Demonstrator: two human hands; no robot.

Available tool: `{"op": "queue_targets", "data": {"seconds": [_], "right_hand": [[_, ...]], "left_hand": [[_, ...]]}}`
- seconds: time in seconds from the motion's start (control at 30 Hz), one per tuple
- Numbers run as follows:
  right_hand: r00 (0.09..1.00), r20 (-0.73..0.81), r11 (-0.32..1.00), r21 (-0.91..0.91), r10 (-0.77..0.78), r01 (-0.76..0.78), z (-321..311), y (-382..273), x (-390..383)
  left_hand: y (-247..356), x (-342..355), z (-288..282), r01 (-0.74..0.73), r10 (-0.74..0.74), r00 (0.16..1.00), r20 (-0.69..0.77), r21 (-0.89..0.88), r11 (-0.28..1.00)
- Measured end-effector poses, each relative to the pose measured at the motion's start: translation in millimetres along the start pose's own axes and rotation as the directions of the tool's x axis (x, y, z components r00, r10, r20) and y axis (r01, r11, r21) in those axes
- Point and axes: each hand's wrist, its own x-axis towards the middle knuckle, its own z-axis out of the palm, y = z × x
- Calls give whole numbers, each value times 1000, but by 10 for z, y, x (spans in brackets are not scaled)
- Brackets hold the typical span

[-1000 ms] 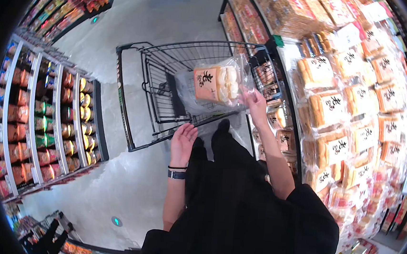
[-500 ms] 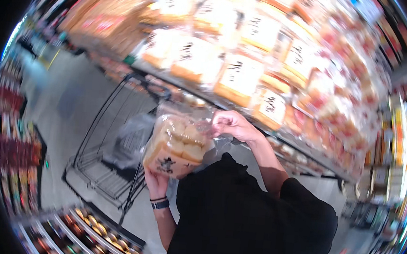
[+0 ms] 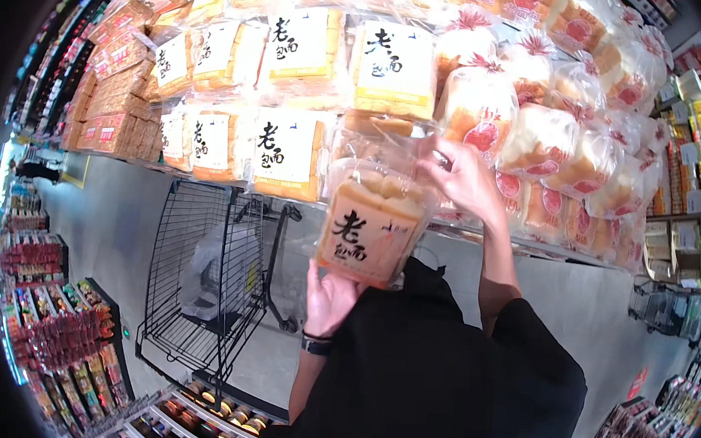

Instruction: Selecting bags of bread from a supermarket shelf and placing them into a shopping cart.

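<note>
Bagged bread loaf (image 3: 368, 230), a second ago held over shopping cart (image 3: 205, 282), now being held up at bread shelf (image 3: 312, 76). Bag bottom being cupped by left hand (image 3: 329, 298), fingers curled beneath. Bag top being pinched by right hand (image 3: 461, 178), fingertips probably closed on plastic. Loaf seemingly being returned or compared.

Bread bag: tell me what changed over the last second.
The bread bag went from over the cart up to the bread shelf. The left hand, earlier on the cart handle, now supports the bag from below. The right hand keeps gripping its top. The cart's thin plastic bag stays put.
</note>
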Motion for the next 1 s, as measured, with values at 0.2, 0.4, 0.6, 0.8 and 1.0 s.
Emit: {"op": "queue_targets", "data": {"seconds": [0.2,0.4,0.6,0.8,1.0], "right_hand": [[925,-90,890,-319,-369,324,-17,80,489],[928,-184,929,-245,-325,277,107,53,578],[833,-228,833,-381,-505,401,236,56,647],[867,-213,847,-410,-451,339,176,151,860],[847,-178,803,-461,-500,377,228,214,822]], "left_hand": [[-316,513,24,-31,34,999,29,-77,997],[-349,746,253,-82,69,994,-89,-155,984],[-254,891,267,-73,72,997,-14,-75,995],[-115,1149,220,-92,79,989,127,101,991],[-119,1068,199,-31,78,987,-143,304,952]]}}
